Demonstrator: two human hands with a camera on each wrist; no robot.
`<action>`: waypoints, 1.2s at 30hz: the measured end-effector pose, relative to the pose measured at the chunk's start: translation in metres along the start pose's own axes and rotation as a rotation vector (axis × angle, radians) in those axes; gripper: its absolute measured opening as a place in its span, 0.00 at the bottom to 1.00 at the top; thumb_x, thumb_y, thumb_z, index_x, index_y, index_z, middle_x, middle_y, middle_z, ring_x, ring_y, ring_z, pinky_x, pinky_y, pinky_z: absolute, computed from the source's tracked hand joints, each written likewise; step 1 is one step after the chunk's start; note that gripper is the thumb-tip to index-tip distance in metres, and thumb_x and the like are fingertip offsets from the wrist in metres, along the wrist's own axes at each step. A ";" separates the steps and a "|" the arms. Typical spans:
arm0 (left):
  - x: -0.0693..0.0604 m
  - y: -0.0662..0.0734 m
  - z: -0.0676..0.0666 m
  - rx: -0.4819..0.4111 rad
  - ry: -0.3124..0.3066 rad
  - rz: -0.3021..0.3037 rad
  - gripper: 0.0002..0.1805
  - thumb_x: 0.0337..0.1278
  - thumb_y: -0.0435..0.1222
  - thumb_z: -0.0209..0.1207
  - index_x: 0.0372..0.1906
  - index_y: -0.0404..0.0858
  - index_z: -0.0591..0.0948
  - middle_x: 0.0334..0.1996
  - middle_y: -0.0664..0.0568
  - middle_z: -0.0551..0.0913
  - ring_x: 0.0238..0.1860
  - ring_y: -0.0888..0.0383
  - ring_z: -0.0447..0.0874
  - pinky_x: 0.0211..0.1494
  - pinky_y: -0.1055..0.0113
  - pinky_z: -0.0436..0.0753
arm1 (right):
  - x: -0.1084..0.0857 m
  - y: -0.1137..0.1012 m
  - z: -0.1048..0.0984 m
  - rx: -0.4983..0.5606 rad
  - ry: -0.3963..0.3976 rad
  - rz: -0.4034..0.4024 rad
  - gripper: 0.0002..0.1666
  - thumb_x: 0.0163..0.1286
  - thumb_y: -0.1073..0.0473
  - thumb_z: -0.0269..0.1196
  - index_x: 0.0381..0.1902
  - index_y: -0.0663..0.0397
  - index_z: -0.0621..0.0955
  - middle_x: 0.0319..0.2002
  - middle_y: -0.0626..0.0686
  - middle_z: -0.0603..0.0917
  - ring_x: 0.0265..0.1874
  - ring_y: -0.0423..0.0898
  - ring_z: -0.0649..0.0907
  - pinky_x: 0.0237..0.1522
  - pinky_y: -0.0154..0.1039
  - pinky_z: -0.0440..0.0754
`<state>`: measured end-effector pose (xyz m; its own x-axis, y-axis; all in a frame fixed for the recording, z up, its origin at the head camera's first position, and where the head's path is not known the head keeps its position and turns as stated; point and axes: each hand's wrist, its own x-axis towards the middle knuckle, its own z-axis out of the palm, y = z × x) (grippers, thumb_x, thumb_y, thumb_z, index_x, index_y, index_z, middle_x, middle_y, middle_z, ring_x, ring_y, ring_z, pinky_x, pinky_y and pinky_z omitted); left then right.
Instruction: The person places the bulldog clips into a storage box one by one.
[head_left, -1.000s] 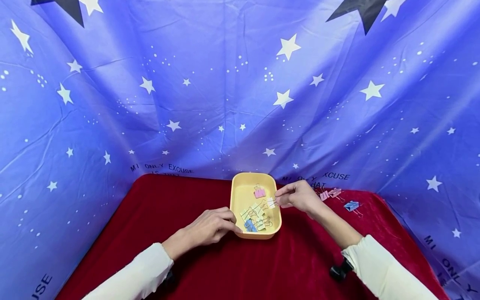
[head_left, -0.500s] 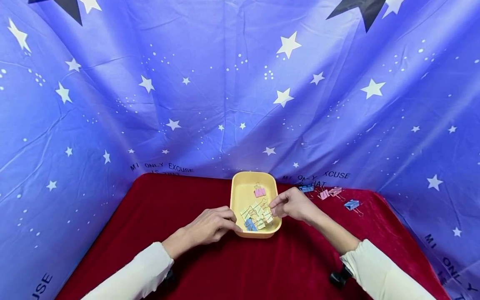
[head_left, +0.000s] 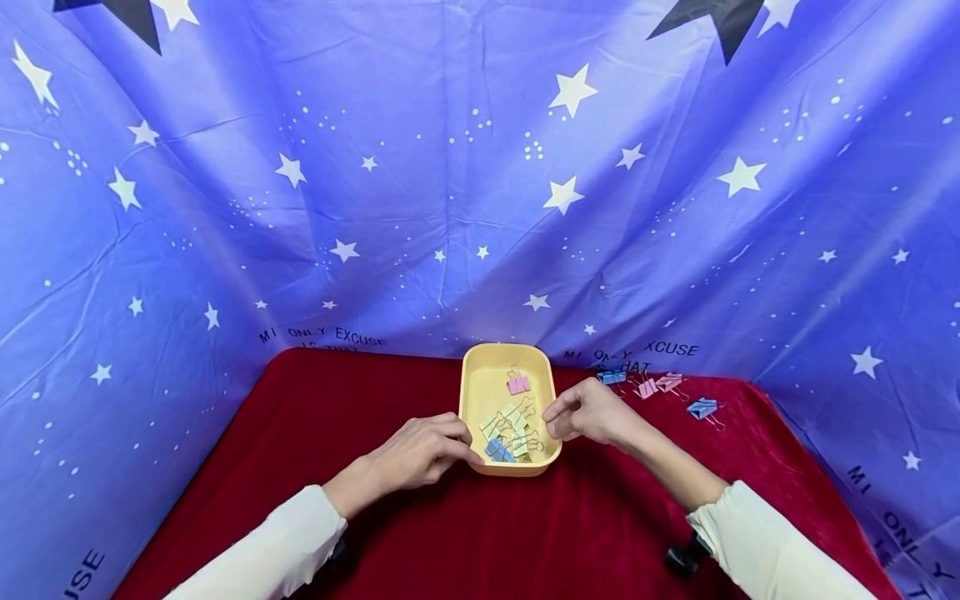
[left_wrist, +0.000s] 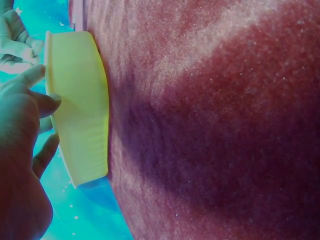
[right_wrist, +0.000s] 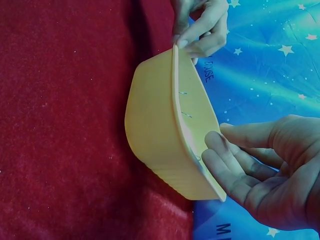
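A yellow plastic box stands on the red cloth. Pale yellow binder clips, a blue binder clip and a pink binder clip lie in it. My left hand pinches the rim at the box's near left corner, as the right wrist view also shows. Over the right rim hover the loosely bent fingers of my right hand; I see nothing between them. In the right wrist view, the box wall hides most of the clips, and only bits of wire handles show.
Beyond my right hand, two pink binder clips lie on the cloth between a blue clip at the back and another blue clip farther right. A blue star-patterned curtain surrounds the table.
My right hand has carried a pale binder clip down into the box, let go of it among the others, and drawn slightly toward the right rim. My left hand has stayed on the rim.
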<state>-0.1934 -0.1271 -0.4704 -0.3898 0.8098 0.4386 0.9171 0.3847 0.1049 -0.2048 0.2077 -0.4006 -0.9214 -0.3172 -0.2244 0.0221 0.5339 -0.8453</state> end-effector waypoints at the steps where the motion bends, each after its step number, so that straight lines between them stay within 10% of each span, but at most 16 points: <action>1: 0.000 0.000 0.000 -0.001 -0.001 -0.002 0.22 0.63 0.25 0.70 0.49 0.55 0.97 0.41 0.62 0.86 0.46 0.65 0.82 0.44 0.77 0.82 | 0.000 0.001 -0.001 0.000 0.004 0.001 0.15 0.63 0.75 0.76 0.49 0.77 0.91 0.39 0.65 0.96 0.35 0.47 0.94 0.47 0.52 0.96; 17: 0.000 0.002 -0.003 -0.003 -0.004 -0.010 0.22 0.64 0.25 0.69 0.49 0.56 0.97 0.41 0.63 0.87 0.47 0.65 0.83 0.45 0.76 0.83 | -0.005 0.021 -0.028 0.012 0.074 0.014 0.17 0.68 0.73 0.73 0.53 0.79 0.89 0.42 0.66 0.95 0.40 0.53 0.96 0.50 0.51 0.96; 36: 0.002 0.002 -0.002 -0.004 -0.024 -0.025 0.23 0.62 0.25 0.69 0.49 0.57 0.97 0.42 0.64 0.88 0.47 0.65 0.83 0.45 0.77 0.83 | -0.012 0.080 -0.088 0.059 0.282 0.113 0.25 0.72 0.71 0.73 0.62 0.84 0.82 0.42 0.55 0.96 0.37 0.35 0.92 0.47 0.39 0.95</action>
<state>-0.1917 -0.1261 -0.4674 -0.4142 0.8102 0.4147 0.9074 0.4032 0.1186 -0.2262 0.3233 -0.4226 -0.9829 -0.0240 -0.1825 0.1457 0.5046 -0.8510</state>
